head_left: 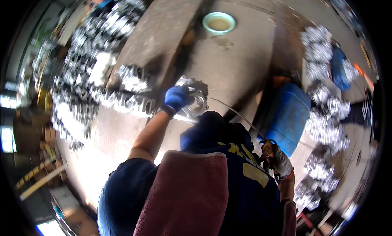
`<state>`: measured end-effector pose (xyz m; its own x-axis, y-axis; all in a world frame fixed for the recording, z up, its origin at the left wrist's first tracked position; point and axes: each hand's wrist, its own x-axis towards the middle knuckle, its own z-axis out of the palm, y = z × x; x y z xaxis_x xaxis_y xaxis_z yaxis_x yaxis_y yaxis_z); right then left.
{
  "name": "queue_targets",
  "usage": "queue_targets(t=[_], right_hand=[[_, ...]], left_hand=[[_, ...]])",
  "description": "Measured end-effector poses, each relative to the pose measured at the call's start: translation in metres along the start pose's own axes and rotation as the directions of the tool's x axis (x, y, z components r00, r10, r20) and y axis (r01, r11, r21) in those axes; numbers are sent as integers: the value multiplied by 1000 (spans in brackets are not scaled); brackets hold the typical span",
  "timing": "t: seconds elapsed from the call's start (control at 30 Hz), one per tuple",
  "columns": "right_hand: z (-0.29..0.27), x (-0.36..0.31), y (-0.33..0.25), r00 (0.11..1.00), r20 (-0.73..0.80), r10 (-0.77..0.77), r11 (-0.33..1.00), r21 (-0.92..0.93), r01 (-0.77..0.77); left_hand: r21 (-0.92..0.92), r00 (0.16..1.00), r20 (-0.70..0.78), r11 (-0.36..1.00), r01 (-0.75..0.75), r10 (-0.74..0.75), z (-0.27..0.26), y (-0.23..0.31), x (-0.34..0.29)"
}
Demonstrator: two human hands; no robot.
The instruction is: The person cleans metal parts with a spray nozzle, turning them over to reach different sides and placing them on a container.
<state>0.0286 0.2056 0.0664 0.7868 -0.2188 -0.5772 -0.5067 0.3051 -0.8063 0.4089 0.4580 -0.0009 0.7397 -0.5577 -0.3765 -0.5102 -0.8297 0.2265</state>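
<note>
My left hand [177,98], in a blue glove, is closed on the upper left edge of a silvery cast metal housing [197,105] with a large round opening. My right hand [281,161] wears a grey glove and is wrapped round a brownish hand tool [268,147] at the lower right. From the tool a long, thin, slightly curved rod [237,112] runs up and left, its tip close to the right side of the housing. Whether the tip touches the metal I cannot tell. Dark clothing hides the ground just below the housing.
Many similar metal castings [130,102] lie in rows on the left, and more wrapped or stacked castings [326,117] stand on the right. A blue plastic drum [290,109] lies beside my right arm. Ahead sits a pale green basin [219,32] of murky liquid. Another person [102,1] is at far left.
</note>
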Motion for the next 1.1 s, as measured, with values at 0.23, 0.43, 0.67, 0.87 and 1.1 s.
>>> queue_targets(t=[0.23,0.43,0.67,0.87,1.1], right_hand=[[72,88,-47,987,41,155,981,-121,-149],[101,200,-33,981,187,-43,863,-488,130],[226,279,-79,953,177,244,907,-390,-160],[246,289,-89,941,123,315,866,-444,-231],[247,295,-106,938,31,346,896,-307,-320]], left_hand=[[-495,723,-101,664,560,-684,-14,-160,-90],[-781,363,-169,349,518,-916,-2,-319,-86],[-770,205,-162,254,585,-965,-31,-506,-57],[-655,461,-254,502,565,-850,26,-645,-20],[-666,186,133,51,744,-973,-14,-639,-4]])
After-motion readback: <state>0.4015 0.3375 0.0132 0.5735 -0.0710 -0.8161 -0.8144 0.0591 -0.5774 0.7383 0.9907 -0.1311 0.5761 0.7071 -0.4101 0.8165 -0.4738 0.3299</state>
